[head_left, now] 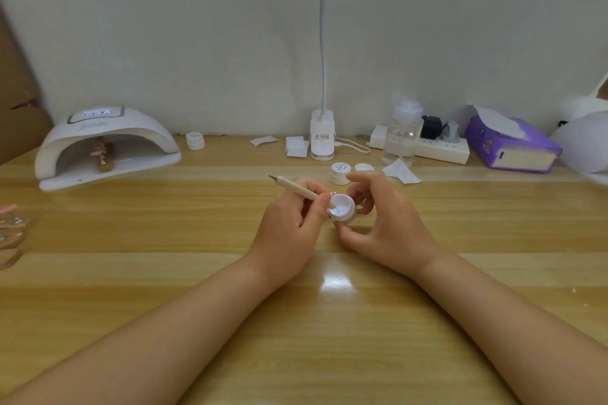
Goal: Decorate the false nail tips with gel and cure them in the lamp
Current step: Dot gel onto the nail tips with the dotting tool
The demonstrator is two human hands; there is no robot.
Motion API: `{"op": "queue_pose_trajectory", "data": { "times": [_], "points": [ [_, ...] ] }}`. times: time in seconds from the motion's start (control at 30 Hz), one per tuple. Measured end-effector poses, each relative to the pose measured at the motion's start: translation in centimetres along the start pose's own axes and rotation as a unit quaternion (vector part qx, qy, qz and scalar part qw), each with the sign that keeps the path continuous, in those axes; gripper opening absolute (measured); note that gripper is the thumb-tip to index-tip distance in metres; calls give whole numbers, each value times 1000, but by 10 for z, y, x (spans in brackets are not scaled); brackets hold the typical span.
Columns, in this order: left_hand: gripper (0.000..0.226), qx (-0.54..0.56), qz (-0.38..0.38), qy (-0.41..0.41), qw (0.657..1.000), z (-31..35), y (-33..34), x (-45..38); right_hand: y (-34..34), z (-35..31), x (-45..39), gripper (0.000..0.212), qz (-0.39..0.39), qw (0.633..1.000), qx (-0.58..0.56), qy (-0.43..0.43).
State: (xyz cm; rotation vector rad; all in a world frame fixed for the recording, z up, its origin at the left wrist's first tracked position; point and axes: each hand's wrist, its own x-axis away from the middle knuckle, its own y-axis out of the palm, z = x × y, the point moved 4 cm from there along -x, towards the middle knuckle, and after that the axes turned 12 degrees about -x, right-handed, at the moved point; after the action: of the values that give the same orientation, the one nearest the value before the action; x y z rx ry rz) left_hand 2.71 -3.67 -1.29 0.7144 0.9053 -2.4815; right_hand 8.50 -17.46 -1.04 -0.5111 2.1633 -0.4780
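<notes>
Gel pot (343, 208) — between both hands

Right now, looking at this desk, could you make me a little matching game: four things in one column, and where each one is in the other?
Things:
1. nail lamp
2. tissue box
3. open gel pot
4. nail brush

Places:
A. far right of the desk
B. held in the right hand
C. held in the left hand
D. far left of the desk

Pairs: 1-D, 2-A, 3-B, 4-C
</notes>
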Motion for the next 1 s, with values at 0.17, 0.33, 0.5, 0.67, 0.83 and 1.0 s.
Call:
{"op": "queue_pose_trajectory", "data": {
  "times": [0.17, 0.33, 0.5, 0.67, 0.83, 1.0],
  "points": [
    [12, -4, -7, 5, 1000, 0, 1, 0, 0, 0, 0, 60, -4, 1000, 1, -2],
    [11, 5, 12, 8, 1000, 2, -2, 0, 1, 2, 0, 60, -2, 1000, -2, 1],
    [8, 17, 48, 17, 999, 4, -7, 1, 0, 6, 0, 61, 7, 1000, -7, 10],
    [13, 29, 70, 27, 997, 5, -9, 0, -1, 8, 0, 63, 13, 999, -30, 20],
    [15, 43, 71, 22, 996, 4, -9, 0, -1, 9, 0, 63, 18, 998, -55, 22],
    [18, 37, 71, 33, 996, 7, -9, 0, -2, 12, 0, 63, 32, 998, -46, 19]
  ]
}}
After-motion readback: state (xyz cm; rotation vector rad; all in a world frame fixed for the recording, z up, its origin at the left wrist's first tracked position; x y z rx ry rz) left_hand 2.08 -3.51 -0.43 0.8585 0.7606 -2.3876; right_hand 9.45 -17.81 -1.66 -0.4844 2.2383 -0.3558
